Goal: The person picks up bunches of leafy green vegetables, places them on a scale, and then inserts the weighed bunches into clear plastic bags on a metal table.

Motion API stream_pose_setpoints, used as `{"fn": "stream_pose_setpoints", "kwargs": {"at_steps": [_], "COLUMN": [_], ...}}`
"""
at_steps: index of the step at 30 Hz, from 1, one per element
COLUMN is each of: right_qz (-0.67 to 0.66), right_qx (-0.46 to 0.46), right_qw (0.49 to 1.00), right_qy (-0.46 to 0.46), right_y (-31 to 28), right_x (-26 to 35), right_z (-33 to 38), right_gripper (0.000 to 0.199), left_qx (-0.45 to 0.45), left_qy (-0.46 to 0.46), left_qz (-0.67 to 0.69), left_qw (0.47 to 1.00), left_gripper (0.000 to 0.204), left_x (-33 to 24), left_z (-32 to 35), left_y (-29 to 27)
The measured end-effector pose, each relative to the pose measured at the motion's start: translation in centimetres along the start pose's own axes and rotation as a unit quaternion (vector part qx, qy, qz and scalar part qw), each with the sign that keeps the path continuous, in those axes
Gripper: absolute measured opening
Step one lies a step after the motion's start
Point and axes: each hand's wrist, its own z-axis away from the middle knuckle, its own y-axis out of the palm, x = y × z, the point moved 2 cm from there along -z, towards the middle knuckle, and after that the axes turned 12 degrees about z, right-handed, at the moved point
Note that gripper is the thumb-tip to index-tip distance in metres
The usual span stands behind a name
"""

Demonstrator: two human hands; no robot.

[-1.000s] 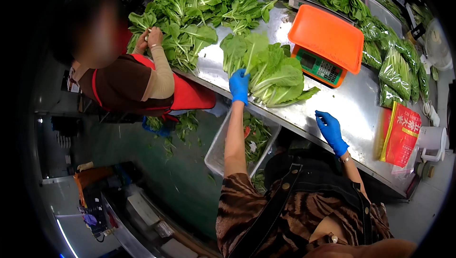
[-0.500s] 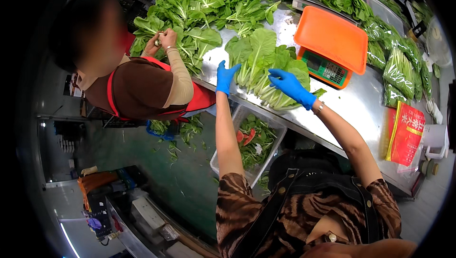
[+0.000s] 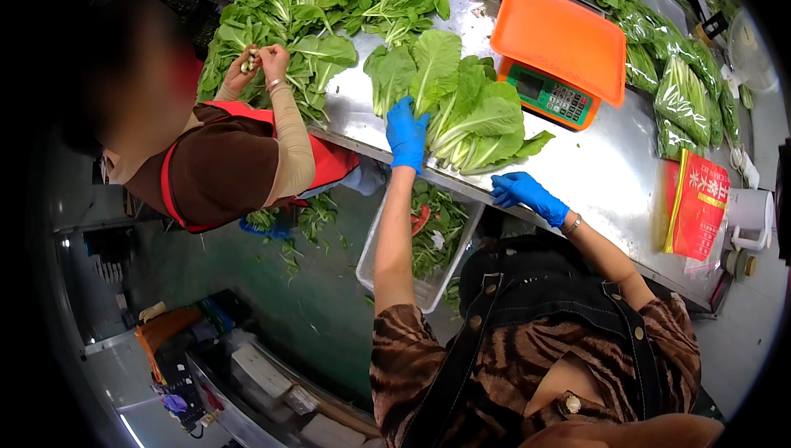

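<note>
A loose pile of leafy greens (image 3: 474,110) with pale stems lies at the table's front edge, stems toward me. My left hand (image 3: 406,135), in a blue glove, rests against the pile's left side over the stem ends. Its thumb and fingers are apart, and it covers part of the stems. Just right of the pile, my right hand (image 3: 531,196), gloved in blue too, hovers by the metal table's edge. Its fingers are loosely bent and apart, with nothing in them. Behind the pile stands a green and orange scale (image 3: 550,95) with an orange tray (image 3: 560,40).
At left a co-worker's hands (image 3: 264,67) hold stems beside a big heap of greens (image 3: 305,3). Bagged greens (image 3: 684,98) and a red-yellow package (image 3: 699,209) lie on the right. Below the edge stands a clear bin (image 3: 464,257) of leaves.
My right hand has drawn back off the greens toward me, to the table edge. My left hand has moved right, against the pile's stems.
</note>
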Motion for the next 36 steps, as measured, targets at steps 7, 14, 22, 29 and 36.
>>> {"fn": "stream_pose_setpoints", "kwargs": {"at_steps": [7,14,22,29,36], "right_qz": [-0.132,-0.222,-0.311,-0.316,-0.285], "right_qx": [-0.100,-0.144,-0.148,-0.156,-0.193], "right_qw": [0.984,0.961,0.935,0.914,0.930], "right_qy": [-0.061,-0.082,-0.089,-0.203,-0.128], "right_y": [-0.1,1.7,1.7,1.5,1.9], "right_x": [-1.7,0.6,2.9,2.9,3.0], "right_z": [-1.8,-3.2,-4.1,-5.0,-4.2], "right_gripper": [0.039,0.039,0.038,0.027,0.040], "left_qx": [0.014,0.091,0.231,0.151,0.138], "left_qy": [0.066,0.056,-0.079,-0.073,-0.109], "left_qz": [-0.068,-0.086,0.017,-0.142,-0.092], "left_qw": [0.995,0.991,0.970,0.976,0.980], "left_gripper": [0.034,0.028,0.043,0.057,0.068], "left_x": [-2.5,-0.8,-4.8,-7.2,-6.7], "left_z": [-0.2,3.2,3.3,7.4,6.9], "left_y": [-0.5,2.5,4.2,7.2,6.5]}}
